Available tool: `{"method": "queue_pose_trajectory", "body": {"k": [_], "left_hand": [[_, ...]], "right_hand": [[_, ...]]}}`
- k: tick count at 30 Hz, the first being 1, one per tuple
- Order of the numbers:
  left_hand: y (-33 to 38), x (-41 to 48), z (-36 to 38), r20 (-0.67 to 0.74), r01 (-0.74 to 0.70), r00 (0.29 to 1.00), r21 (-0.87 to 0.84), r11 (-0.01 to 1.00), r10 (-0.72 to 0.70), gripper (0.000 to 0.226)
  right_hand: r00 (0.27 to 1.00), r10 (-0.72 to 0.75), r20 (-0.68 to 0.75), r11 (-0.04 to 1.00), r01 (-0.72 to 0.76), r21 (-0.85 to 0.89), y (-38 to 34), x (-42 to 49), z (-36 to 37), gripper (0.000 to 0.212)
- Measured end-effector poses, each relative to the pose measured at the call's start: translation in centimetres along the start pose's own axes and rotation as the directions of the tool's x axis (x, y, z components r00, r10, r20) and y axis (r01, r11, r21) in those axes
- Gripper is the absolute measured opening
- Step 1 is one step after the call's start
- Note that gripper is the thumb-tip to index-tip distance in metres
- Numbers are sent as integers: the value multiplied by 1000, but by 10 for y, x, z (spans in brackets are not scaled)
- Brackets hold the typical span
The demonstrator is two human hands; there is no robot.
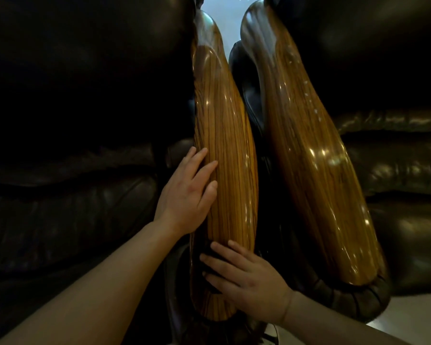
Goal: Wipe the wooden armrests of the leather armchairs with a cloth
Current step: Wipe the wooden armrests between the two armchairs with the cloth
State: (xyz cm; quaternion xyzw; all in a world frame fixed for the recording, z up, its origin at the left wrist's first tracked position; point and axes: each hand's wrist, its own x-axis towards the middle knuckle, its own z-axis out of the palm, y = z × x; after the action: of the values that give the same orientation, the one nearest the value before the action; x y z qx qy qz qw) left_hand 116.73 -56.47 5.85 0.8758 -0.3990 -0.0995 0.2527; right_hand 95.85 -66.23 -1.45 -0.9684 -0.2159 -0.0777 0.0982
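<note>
Two glossy striped wooden armrests run away from me side by side, the left armrest [227, 150] and the right armrest [309, 158]. Each belongs to a dark leather armchair. My left hand [187, 195] lies flat against the left flank of the left armrest, fingers apart and holding nothing. My right hand [244, 277] presses on the near end of the same armrest with its fingers spread. A small dark cloth [210, 267] shows under and between those fingers; most of it is hidden by the hand.
The left armchair [72, 195] fills the left side and the right armchair [396, 170] the right. A narrow dark gap [264, 195] separates the armrests. Pale floor [413, 312] shows at the bottom right.
</note>
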Motion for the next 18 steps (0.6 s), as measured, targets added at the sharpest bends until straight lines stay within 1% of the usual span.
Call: {"method": "queue_pose_trajectory", "body": {"k": [1, 2, 4, 5, 7, 9, 11, 12, 15, 18], "left_hand": [[-1, 1, -2, 14, -5, 1000, 7, 1000, 5, 54], [-2, 1, -3, 24, -11, 1000, 10, 1000, 11, 54], [-4, 2, -4, 27, -30, 999, 26, 999, 29, 55], [-6, 1, -3, 21, -41, 999, 44, 998, 40, 56], [-11, 0, -1, 12, -62, 998, 89, 994, 61, 57], [-14, -2, 5, 6, -68, 998, 125, 990, 68, 58], [-17, -2, 8, 1, -77, 997, 160, 984, 77, 57], [-17, -2, 9, 0, -83, 996, 175, 981, 84, 56], [-17, -2, 9, 10, -76, 997, 200, 977, 75, 57], [-8, 0, 8, 13, -47, 999, 236, 971, 45, 57]], "right_hand": [[1000, -7, -5, 1000, 7, -9, 6, 1, -4, 30], [999, 24, -27, 1000, -25, -10, 14, 4, -8, 30], [973, 195, -120, 981, -194, 21, 34, 18, -17, 34], [941, 294, -167, 956, -290, 51, 44, 30, -22, 36], [862, 452, -228, 892, -436, 120, 62, 52, -32, 42], [778, 571, -263, 820, -529, 217, 71, 62, -36, 48], [723, 639, -262, 767, -571, 292, 62, 55, -31, 54], [717, 649, -253, 757, -577, 306, 51, 47, -26, 57], [743, 647, -170, 751, -582, 313, 9, 11, -7, 61], [775, 625, -96, 763, -580, 284, -14, -14, -2, 58]]}}
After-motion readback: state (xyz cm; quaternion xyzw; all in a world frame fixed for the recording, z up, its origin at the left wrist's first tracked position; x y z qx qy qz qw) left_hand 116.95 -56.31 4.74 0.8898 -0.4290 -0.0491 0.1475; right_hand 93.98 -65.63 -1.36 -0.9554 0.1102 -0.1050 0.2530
